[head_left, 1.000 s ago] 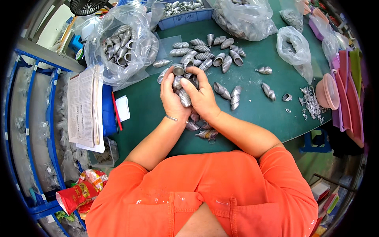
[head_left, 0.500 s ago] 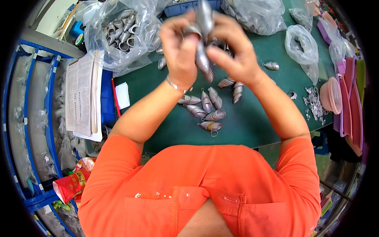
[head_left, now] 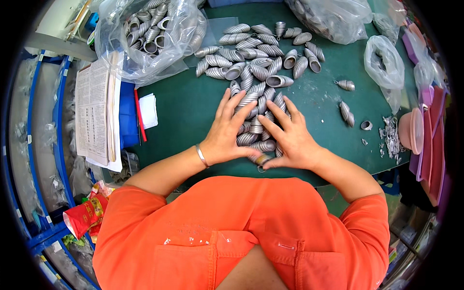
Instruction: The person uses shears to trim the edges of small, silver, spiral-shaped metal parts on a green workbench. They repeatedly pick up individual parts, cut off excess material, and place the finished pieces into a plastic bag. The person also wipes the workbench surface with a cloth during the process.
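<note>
A heap of grey, spirally ridged metal pieces (head_left: 252, 67), hollow with slanted open mouths, covers the middle of the green table. Several have a small wire loop at one tip. My left hand (head_left: 224, 130) lies spread along the heap's near left side, fingers touching the pieces. Opposite it, my right hand (head_left: 292, 140) rests spread against the near right side. Several pieces lie between the two hands. A browner ridged piece (head_left: 261, 159) sits between my thumbs, partly covered. Neither hand grips anything.
A clear bag (head_left: 113, 53) of similar pieces stands at the far left, another bag (head_left: 333, 21) at the far right. Two loose pieces, a ring (head_left: 366, 125) and small metal bits (head_left: 390, 137) lie right, near a pink tub (head_left: 411, 130). Papers (head_left: 96, 111) sit left.
Both hands came down and toward me from the far side of the table. The pieces they held are let go, and the hands now lie spread around the heap.
</note>
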Available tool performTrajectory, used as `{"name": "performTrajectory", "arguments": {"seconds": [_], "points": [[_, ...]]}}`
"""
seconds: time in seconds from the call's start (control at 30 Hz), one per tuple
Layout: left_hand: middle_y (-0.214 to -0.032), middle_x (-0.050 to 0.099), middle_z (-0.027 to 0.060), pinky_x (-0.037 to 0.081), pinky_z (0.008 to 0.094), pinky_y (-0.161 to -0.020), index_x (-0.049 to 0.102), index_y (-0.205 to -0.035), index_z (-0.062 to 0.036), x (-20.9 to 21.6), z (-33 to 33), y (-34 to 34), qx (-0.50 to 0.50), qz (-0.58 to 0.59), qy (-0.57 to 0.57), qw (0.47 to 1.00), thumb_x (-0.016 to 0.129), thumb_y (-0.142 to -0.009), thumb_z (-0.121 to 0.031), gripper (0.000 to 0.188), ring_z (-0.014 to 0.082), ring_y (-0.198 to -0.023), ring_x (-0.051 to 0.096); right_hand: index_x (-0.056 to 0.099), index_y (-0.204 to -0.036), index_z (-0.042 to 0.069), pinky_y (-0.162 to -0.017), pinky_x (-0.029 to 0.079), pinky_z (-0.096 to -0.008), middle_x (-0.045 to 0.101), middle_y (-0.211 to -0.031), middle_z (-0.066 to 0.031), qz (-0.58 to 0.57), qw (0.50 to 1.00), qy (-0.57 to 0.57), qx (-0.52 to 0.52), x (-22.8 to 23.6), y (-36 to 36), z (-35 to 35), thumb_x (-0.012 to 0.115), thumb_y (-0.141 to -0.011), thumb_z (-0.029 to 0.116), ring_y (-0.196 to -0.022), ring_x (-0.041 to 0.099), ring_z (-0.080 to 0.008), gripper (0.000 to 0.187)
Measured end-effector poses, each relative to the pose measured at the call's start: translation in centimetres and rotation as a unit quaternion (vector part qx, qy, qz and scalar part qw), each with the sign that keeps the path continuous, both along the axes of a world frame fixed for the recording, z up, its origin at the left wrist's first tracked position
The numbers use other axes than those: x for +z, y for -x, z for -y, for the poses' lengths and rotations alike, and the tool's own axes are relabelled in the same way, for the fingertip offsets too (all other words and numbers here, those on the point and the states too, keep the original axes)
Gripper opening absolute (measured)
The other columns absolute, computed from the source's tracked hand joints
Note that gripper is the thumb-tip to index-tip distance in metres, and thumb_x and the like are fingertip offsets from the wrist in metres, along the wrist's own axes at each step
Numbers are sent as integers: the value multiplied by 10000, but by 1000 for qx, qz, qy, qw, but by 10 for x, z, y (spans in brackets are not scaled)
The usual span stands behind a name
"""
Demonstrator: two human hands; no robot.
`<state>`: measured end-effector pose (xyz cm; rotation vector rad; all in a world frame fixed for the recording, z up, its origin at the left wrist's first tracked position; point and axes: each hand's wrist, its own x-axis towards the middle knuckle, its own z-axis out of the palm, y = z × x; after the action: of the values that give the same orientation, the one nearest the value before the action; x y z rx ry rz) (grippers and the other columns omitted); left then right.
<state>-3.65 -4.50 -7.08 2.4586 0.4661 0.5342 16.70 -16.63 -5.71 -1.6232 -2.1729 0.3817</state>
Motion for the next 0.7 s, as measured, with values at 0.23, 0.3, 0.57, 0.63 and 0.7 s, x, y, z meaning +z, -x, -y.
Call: {"name": "performTrajectory", "arguments": {"seconds": [0.23, 0.3, 0.57, 0.63, 0.7], "points": [[-1355, 478, 178, 300, 449, -1093, 558, -1258, -40, -16, -5, -30, 113, 214, 213, 947, 685, -806, -202, 496, 376, -1323, 373, 522, -1295, 155, -1059, 260, -601, 350, -1437, -185, -152, 972, -79, -163, -24, 28, -26, 846, -531, 154, -1293, 271, -512, 830], [-1330, 503, 161, 329, 382, -1074, 570, -1244, -11, -12, -4, -36, 161, 265, 388, 868, 562, -877, -153, 393, 293, -1274, 433, 539, -1277, 146, -1093, 213, -568, 310, -1481, -211, -232, 955, -76, -168, -25, 31, -32, 806, -637, 220, -1321, 256, -491, 697], [-1202, 569, 121, 463, 321, -929, 501, -1294, 39, 20, 5, -58, 205, 365, 553, 721, 405, -940, -118, 400, 205, -1079, 558, 624, -1112, 44, -1115, 195, -497, 506, -1343, -222, -489, 835, -121, -223, -17, 56, -47, 738, -787, 270, -1302, 357, -403, 412], [-1184, 581, 121, 457, 316, -935, 510, -1283, 46, 19, -2, -58, 190, 363, 499, 764, 427, -936, -104, 387, 205, -1082, 559, 647, -1060, 38, -1112, 200, -505, 567, -1268, -207, -465, 849, -142, -204, -5, 51, -58, 742, -786, 256, -1266, 424, -372, 363], [-1190, 588, 123, 437, 302, -948, 526, -1268, 48, 42, -9, -65, 191, 374, 398, 816, 461, -933, -103, 373, 186, -1080, 559, 661, -1004, 45, -1106, 203, -512, 633, -1146, -175, -442, 852, -221, -172, 16, 44, -71, 727, -795, 202, -1138, 557, -293, 269]]}}
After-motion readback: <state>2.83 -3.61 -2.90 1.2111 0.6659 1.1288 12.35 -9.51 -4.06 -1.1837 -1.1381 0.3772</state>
